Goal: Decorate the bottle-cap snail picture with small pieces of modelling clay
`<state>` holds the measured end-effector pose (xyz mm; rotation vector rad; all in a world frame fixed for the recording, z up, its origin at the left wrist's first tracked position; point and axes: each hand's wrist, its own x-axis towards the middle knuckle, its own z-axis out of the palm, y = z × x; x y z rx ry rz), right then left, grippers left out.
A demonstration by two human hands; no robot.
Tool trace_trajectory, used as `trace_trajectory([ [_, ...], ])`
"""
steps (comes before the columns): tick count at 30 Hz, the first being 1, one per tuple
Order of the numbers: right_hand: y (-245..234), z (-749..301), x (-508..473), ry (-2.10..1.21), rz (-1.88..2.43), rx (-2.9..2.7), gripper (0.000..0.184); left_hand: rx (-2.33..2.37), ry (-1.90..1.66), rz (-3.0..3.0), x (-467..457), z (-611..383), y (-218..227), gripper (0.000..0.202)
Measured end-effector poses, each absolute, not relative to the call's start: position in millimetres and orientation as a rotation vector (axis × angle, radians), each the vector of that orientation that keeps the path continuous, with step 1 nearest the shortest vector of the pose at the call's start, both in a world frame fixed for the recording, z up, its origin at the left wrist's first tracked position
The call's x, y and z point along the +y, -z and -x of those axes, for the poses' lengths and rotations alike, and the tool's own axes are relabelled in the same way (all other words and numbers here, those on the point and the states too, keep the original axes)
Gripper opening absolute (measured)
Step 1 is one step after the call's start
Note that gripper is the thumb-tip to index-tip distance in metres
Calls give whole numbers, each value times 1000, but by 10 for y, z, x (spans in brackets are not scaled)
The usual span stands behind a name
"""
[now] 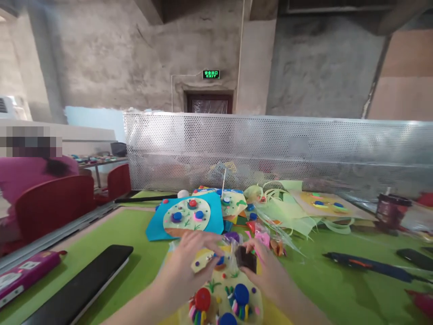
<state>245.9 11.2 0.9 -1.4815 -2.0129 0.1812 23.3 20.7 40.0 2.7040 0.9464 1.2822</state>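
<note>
My right hand (265,266) pinches a dark brown, flat block (246,258), which looks like modelling clay. Clear plastic film (233,253) shows along its left side. My left hand (189,259) is held opposite with its fingers apart, near a blue cap (219,260). Below both hands lies a craft picture (221,311) on pale card, decorated with a red cap (203,299), several blue caps, small coloured dots, green clay leaves and coloured clay strips. Part of this picture is hidden by my hands and forearms.
Behind my hands are a blue-backed craft picture (216,212), pale green strips (287,207) and clay packets (264,239). A black case (84,282) and purple box (30,275) lie left; a dark pen-like tool (368,266) and cup (392,210) right. A person (37,176) sits far left.
</note>
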Motion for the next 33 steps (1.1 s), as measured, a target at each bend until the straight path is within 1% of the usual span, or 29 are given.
trace_trajectory([
  [2,-22,-2452,83,-163,1379,-2000,22,906,-1248,-2676,273,-324,-292,22],
  [4,-14,-2440,52,-141,1287,-2005,26,888,-1252,-2648,300,-365,-203,35],
  [6,10,-2430,25,-122,1196,-2037,29,884,-1280,-2627,292,-360,-144,42],
  [8,32,-2425,7,-105,1112,-2080,33,894,-1298,-2617,261,-330,-115,40],
  [12,47,-2427,4,-69,1024,-2116,36,952,-1272,-2636,199,-278,-98,28],
  [16,72,-2421,19,-25,959,-2139,36,919,-1203,-2686,201,-283,-70,36],
  [21,129,-2400,3,-42,941,-2155,35,1006,-1219,-2625,219,-299,-66,37],
  [27,144,-2409,-26,-72,927,-2146,29,1028,-1182,-2611,191,-288,-123,45],
  [30,159,-2420,-32,-65,903,-2137,24,1051,-1159,-2580,200,-286,-99,48],
  [33,164,-2418,-38,-50,890,-2136,23,1075,-1116,-2520,218,-282,-56,54],
])
